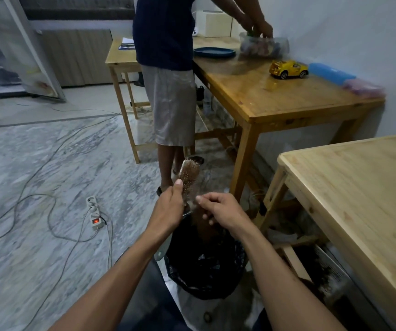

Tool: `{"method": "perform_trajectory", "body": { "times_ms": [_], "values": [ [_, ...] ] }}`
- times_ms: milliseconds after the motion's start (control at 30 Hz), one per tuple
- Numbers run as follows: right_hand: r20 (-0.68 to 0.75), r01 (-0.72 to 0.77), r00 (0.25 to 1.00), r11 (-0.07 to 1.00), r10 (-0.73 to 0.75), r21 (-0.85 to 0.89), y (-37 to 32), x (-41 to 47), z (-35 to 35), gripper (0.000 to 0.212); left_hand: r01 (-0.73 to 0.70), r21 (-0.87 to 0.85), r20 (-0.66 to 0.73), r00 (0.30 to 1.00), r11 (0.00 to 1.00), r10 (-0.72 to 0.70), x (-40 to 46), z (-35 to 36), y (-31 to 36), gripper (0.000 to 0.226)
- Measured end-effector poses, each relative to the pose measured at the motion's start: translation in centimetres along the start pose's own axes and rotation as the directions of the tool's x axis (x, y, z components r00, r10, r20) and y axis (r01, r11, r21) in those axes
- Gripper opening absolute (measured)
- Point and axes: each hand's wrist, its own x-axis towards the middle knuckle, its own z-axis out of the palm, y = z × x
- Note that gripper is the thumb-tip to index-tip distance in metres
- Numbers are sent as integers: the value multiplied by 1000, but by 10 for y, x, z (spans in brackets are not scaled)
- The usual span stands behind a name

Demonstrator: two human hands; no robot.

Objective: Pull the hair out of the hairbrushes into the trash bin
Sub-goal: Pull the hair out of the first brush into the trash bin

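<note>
My left hand (172, 204) is wrapped around the hairbrush (188, 179), holding it upright with the bristles turned toward my right hand (218, 210), whose thumb and fingertips are pinched together right beside the lower bristles, though whether any hair sits in that pinch is too blurred to tell. Straight below both hands sits the trash bin (204, 261), lined with a black bag. Out beyond my hands another person (168, 68) stands at a wooden table (264, 96), and a power strip (94, 212) lies on the floor off to my left.
</note>
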Motion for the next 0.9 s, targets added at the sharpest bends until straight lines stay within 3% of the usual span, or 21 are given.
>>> {"method": "perform_trajectory", "body": {
  "times_ms": [200, 333, 400, 533, 600, 667, 767, 900],
  "values": [
    [4, 6, 1000, 1000, -5, -17, 16, -7, -19, 20, 107, -179, -170, 976, 978, -138, 11, -26, 9, 49],
    [28, 6, 1000, 991, -2, -135, 16, -13, -23, 14, 34, -41, -81, 996, 999, -37, 9, -21, 7, 51],
    [6, -20, 1000, 986, 21, -163, 10, -13, -20, 24, -45, 72, -15, 999, 996, 47, 5, -14, 7, 57],
    [18, 43, 999, 999, -43, -21, 1, -7, -16, 50, -154, 254, 66, 988, 955, 141, -1, -1, 9, 57],
    [52, 76, 996, 997, -77, 13, 1, -6, -14, 36, -170, 261, 66, 985, 950, 158, -2, 3, 13, 59],
    [36, 115, 993, 993, -113, -39, 5, -6, -11, 15, -139, 201, 24, 990, 970, 137, -1, 3, 19, 61],
    [-11, 135, 991, 991, -135, -16, 15, -8, -14, 24, -1, 6, -31, 1000, 1000, 2, 7, -6, 23, 52],
    [26, 147, 989, 987, -145, -69, 16, -9, -26, 29, 138, -65, -71, 987, 988, -142, 12, -11, 14, 45]
  ]
}}
